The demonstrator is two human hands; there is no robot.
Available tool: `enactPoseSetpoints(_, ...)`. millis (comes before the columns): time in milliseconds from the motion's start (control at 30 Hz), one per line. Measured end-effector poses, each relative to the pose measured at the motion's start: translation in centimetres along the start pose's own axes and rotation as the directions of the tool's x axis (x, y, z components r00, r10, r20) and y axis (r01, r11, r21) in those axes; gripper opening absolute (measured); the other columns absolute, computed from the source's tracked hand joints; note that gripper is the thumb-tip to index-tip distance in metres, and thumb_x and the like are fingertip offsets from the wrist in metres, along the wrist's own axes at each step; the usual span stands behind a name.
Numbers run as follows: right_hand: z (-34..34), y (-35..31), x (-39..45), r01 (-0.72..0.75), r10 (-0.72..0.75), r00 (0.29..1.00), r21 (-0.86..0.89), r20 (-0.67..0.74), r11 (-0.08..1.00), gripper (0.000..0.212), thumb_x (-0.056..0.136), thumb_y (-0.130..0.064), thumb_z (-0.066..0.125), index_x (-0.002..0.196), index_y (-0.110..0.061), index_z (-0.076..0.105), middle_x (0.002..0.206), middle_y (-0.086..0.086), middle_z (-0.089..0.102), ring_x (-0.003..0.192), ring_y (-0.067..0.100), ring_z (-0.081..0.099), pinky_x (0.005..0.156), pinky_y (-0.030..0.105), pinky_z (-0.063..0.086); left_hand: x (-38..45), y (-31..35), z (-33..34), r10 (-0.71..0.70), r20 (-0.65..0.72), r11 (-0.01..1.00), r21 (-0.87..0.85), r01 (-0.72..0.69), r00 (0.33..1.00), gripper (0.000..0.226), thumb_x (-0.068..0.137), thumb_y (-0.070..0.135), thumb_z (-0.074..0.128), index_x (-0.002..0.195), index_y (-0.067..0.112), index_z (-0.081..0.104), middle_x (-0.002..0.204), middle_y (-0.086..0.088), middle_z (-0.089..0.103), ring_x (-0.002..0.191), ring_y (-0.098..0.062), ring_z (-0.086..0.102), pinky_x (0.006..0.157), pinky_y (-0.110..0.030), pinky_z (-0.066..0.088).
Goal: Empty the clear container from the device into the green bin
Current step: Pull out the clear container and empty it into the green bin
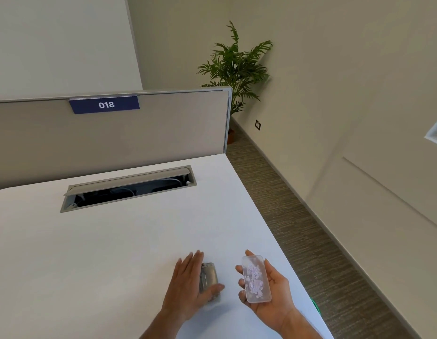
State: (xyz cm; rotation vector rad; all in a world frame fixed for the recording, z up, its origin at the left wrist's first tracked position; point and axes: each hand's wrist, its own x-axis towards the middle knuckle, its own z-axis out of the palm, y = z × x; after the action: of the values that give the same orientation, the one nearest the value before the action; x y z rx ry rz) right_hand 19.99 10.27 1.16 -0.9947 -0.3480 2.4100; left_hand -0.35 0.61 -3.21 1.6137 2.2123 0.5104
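Down at the bottom right of the frame, the right hand [266, 289] holds the clear container [256, 278] in curled fingers, open side up. Little pale paper dots sit inside it, so it looks out of the device but not emptied. Just left of it, the left hand [190, 282] lies flat and open on the small grey device [208, 280] on the white desk [114, 241]. A thin green edge [316, 308] peeks past the desk's lower right edge; that may be the bin. Farther up, a cable slot [129, 189] lies open in the desk.
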Motion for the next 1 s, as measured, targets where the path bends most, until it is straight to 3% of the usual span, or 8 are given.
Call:
enactPoseSetpoints(233, -0.5, 0.4, -2.2, 0.087, -0.086, 0.996, 0.021, -0.034, 0.996, 0.05, 0.097, -0.05, 0.041, 0.126, -0.021, 0.071, 0.117, 0.02, 0.067, 0.08, 0.027, 0.055, 0.068, 0.038, 0.048, 0.9, 2.8, -0.3, 0.049, -0.033, 0.992, 0.118, -0.044, 0.998, 0.124, 0.063, 0.099, -0.006, 0.158, 0.021, 0.008, 0.168, 0.002, 0.006, 0.156, -0.019, 0.002, 0.128, -0.044, 0.002)
enactPoseSetpoints(367, -1.3, 0.2, -3.7, 0.15, -0.147, 0.987, 0.046, -0.069, 0.988, 0.051, 0.099, -0.051, 0.038, 0.124, -0.023, 0.072, 0.124, 0.02, 0.066, 0.086, 0.029, 0.057, 0.07, 0.039, 0.052, 1.5, 5.1, 0.2, 0.1, 0.01, 0.982, 0.158, -0.101, 0.995, 0.124, 0.059, 0.098, -0.012, 0.158, 0.024, -0.003, 0.168, 0.002, -0.004, 0.155, -0.02, -0.005, 0.128, -0.046, 0.002)
enactPoseSetpoints(700, -5.9, -3.6, -7.1, 0.302, -0.292, 0.943, 0.044, -0.157, 0.952, 0.049, 0.099, -0.053, 0.038, 0.125, -0.028, 0.071, 0.129, 0.016, 0.069, 0.09, 0.027, 0.06, 0.073, 0.039, 0.053, 3.2, 11.7, 3.1, 0.252, 0.057, 0.954, 0.152, -0.258, 0.966, 0.121, 0.063, 0.097, -0.007, 0.158, 0.022, -0.006, 0.168, -0.002, -0.007, 0.155, -0.022, -0.008, 0.128, -0.048, 0.001)
enactPoseSetpoints(833, -8.8, -6.4, -8.2, 0.325, -0.314, 0.937, 0.048, -0.153, 0.945, 0.05, 0.099, -0.052, 0.035, 0.124, -0.027, 0.071, 0.122, 0.015, 0.071, 0.085, 0.026, 0.06, 0.071, 0.039, 0.052, 4.4, 14.9, 5.3, 0.246, 0.071, 0.949, 0.184, -0.255, 0.967, 0.122, 0.061, 0.099, -0.005, 0.157, 0.023, -0.008, 0.168, -0.002, -0.01, 0.155, -0.024, -0.007, 0.127, -0.049, 0.001)
enactPoseSetpoints(1000, -13.5, -11.0, -9.5, 0.308, -0.298, 0.948, 0.075, -0.114, 0.949, 0.049, 0.101, -0.049, 0.034, 0.128, -0.025, 0.069, 0.107, 0.015, 0.074, 0.074, 0.024, 0.06, 0.062, 0.036, 0.051, 6.1, 19.3, 8.9, 0.251, 0.037, 0.944, 0.211, -0.254, 0.967, 0.121, 0.069, 0.098, 0.006, 0.158, 0.018, 0.004, 0.168, -0.006, 0.004, 0.155, -0.027, 0.006, 0.124, -0.049, 0.007)
